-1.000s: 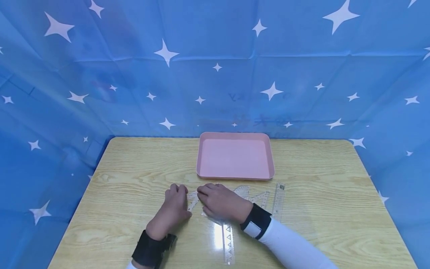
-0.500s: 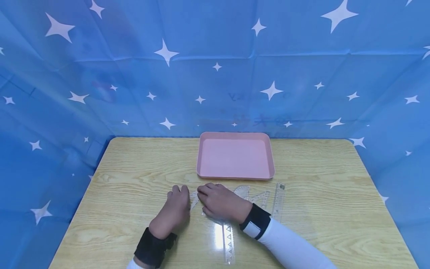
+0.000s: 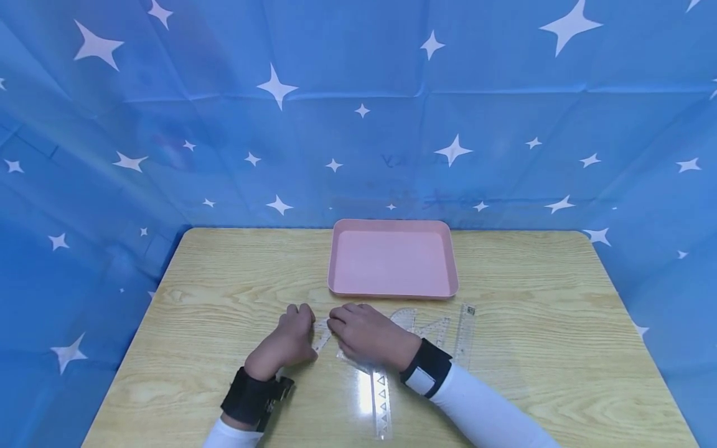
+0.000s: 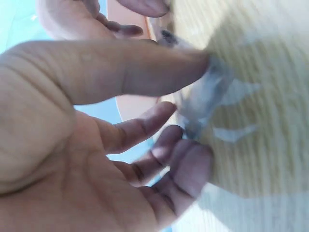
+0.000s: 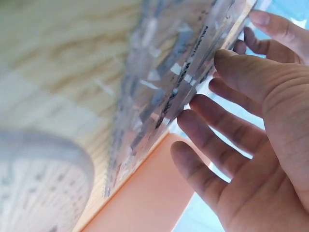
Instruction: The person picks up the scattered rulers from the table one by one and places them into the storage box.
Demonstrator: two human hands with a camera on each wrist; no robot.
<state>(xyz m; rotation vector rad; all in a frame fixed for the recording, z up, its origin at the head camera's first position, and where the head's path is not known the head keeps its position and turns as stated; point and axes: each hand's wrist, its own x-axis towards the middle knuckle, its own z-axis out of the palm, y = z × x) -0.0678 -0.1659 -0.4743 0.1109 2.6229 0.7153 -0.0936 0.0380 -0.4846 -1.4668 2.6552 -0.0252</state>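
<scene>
In the head view, a clear set square (image 3: 322,335) lies between my two hands. My left hand (image 3: 285,340) grips its left side; in the left wrist view the thumb and fingertips close round clear, blurred plastic (image 4: 205,94). My right hand (image 3: 371,336) pinches the other side. In the right wrist view, its thumb and fingertips meet the edge of clear plastic with dark print (image 5: 169,92). A transparent corner (image 3: 350,359) shows below the right hand; its kind is unclear. Beneath that hand, a clear ruler with triangular cut-outs (image 3: 381,404) points toward the near edge.
Behind the hands stands a pink tray (image 3: 393,261) with nothing in it. Right of the right hand lie a clear protractor (image 3: 404,318), another set square (image 3: 437,330) and a straight ruler (image 3: 464,336). The wooden table (image 3: 549,323) meets a blue starry cloth (image 3: 358,149).
My left hand turned and shifted slightly right, then came back to about its earlier place at the set square. The right hand stayed nearly still. Tray and rulers have not moved.
</scene>
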